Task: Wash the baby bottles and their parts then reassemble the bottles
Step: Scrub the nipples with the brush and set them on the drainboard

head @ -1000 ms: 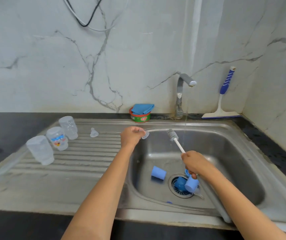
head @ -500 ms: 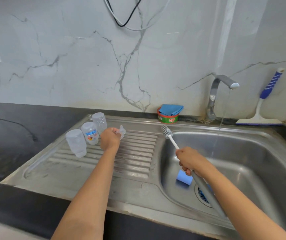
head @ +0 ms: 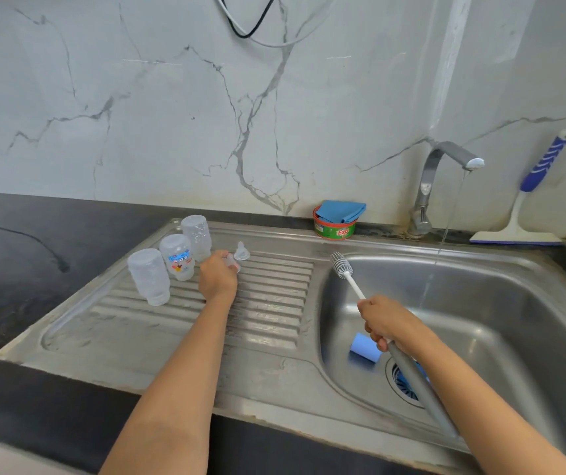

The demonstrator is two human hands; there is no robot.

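**Left hand holds a teat at the draining board, right hand holds the brush over the sink**

The left hand (head: 218, 281) reaches over the ribbed draining board (head: 274, 303), fingers curled, pinching a small clear teat (head: 233, 261) at its fingertips, low against the ribs. Just beyond it, a second teat (head: 241, 252), also clear and soft-looking, stands on its wide base with the tip up.

To the left of the hand three baby bottles stand mouth down in a slanting row. The near bottle (head: 149, 277) is plain frosted plastic. The middle bottle (head: 177, 257) carries a blue and red printed picture. The far bottle (head: 196, 236) is clear and beaded with drops. None has a cap or teat on it.

The right hand (head: 386, 322) is clenched around the bottle brush (head: 353, 284), whose grey bristle head points up and left over the rim of the sink (head: 514, 320). Its grey handle runs down past the wrist.

In the basin a pale blue cap (head: 364, 347) lies on its side just below that hand. More blue plastic shows at the drain (head: 406, 383), partly hidden by the handle.

A thin stream of water falls from the tap (head: 446, 173). Against the far wall a soap tub (head: 334, 228) holds a folded blue cloth (head: 341, 210), and a squeegee (head: 528, 200) leans at the far right. The dark table (head: 35, 241) surrounds the sink.
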